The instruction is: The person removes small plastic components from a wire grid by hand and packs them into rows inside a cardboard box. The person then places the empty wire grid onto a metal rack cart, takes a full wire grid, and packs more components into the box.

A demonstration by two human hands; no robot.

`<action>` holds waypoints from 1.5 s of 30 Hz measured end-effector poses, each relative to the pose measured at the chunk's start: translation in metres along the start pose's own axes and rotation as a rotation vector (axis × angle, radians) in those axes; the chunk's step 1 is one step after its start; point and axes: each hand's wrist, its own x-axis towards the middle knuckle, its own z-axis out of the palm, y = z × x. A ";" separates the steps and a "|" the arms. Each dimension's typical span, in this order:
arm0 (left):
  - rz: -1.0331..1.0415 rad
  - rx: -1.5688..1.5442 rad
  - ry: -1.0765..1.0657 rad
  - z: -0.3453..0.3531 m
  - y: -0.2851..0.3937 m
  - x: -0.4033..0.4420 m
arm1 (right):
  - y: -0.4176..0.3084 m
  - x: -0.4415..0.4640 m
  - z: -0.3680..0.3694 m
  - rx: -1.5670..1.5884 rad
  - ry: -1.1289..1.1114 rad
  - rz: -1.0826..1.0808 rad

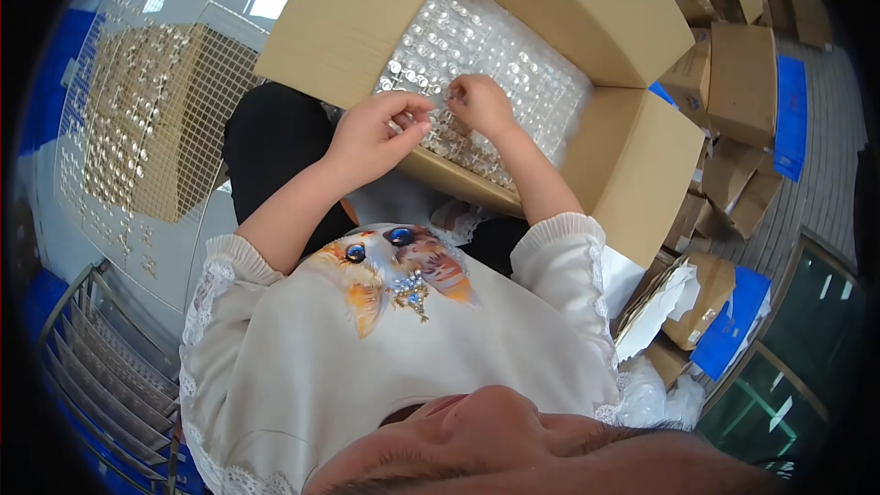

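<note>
My left hand (pixel 380 133) is over the near left edge of an open cardboard box (pixel 600 156). Its fingers are curved, with a gap between thumb and fingertips and nothing visible in them. Further right, my right hand (pixel 481 105) reaches into the box, fingertips pinched together; what they hold, if anything, is too small to make out. Beneath both hands lie rows of small shiny metal pieces (pixel 440 133), partly hidden by the right hand. Clear plastic wrapping (pixel 541 69) with round glints covers much of the box's inside.
To the left, a wire mesh panel (pixel 215 55) with several small shiny pieces leans by a cardboard box (pixel 170 192). A metal rack (pixel 110 357) of stacked trays stands at lower left. Stacked cartons (pixel 742 82) and papers (pixel 655 312) line the right side.
</note>
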 end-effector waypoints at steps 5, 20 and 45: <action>0.025 -0.056 0.003 -0.006 0.010 -0.004 | -0.014 -0.005 -0.040 0.212 0.167 0.123; -0.137 0.882 0.961 -0.230 -0.057 -0.200 | -0.186 -0.078 -0.016 1.008 0.064 -0.146; -0.160 -0.296 0.800 -0.189 -0.031 -0.241 | -0.310 -0.101 -0.004 0.190 0.316 -0.937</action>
